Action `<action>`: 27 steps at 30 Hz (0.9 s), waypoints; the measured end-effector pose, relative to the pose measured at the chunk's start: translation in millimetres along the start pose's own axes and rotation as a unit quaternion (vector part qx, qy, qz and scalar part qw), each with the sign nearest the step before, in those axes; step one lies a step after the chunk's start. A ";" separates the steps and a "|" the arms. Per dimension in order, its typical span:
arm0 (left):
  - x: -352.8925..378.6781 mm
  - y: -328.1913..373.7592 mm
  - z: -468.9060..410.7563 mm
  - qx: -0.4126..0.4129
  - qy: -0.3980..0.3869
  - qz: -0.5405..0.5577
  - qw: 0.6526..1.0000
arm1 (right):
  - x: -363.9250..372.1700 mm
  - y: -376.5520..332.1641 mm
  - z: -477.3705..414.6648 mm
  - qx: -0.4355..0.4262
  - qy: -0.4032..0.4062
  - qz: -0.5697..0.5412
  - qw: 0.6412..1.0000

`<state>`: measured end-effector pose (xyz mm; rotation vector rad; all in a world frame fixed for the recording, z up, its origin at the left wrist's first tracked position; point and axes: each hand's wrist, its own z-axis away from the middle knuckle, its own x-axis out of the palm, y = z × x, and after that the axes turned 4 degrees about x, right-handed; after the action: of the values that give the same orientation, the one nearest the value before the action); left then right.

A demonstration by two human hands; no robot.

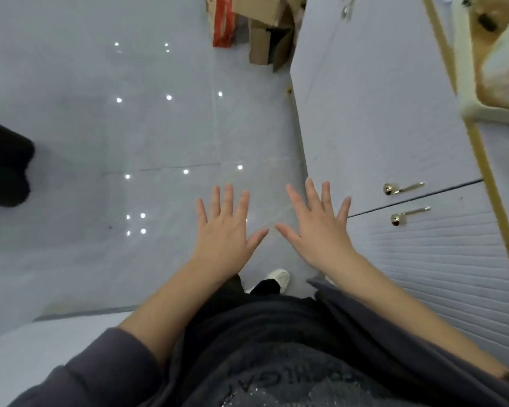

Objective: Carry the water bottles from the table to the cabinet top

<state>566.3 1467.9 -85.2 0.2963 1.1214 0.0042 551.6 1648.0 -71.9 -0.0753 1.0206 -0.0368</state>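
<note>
My left hand (225, 230) and my right hand (316, 227) are stretched out in front of me, palms down, fingers spread, holding nothing. They hover over the shiny grey floor (100, 127). A grey cabinet (394, 127) with gold handles (403, 188) stands to my right; my right hand is just left of its front. The cabinet top with its gold edge (482, 160) shows at the far right. No water bottle and no table are in view.
Cardboard boxes (265, 33) and a red pack (224, 22) lie on the floor at the cabinet's far end. A dark object (3, 163) juts in at the left edge. A cream tray (482, 107) with a pale bundle sits on the cabinet top.
</note>
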 end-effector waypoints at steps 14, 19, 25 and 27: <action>-5.7 -180.4 35.0 -0.163 -0.083 0.097 0.978 | 5.0 -199.6 -74.1 -0.119 -0.097 0.108 0.982; -6.2 -224.4 55.5 -0.237 -0.082 0.133 0.959 | 5.6 -256.9 -87.3 -0.176 -0.108 0.155 0.966; -4.0 -272.7 78.7 -0.326 -0.049 0.179 0.927 | 7.9 -326.3 -109.7 -0.237 -0.113 0.204 0.943; -5.8 -289.9 84.3 -0.356 -0.041 0.190 0.914 | 7.9 -351.8 -117.7 -0.263 -0.112 0.221 0.932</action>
<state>596.4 1168.9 -114.9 -0.1469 0.8955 0.7279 456.9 1291.4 -111.8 -0.3299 0.7766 0.6483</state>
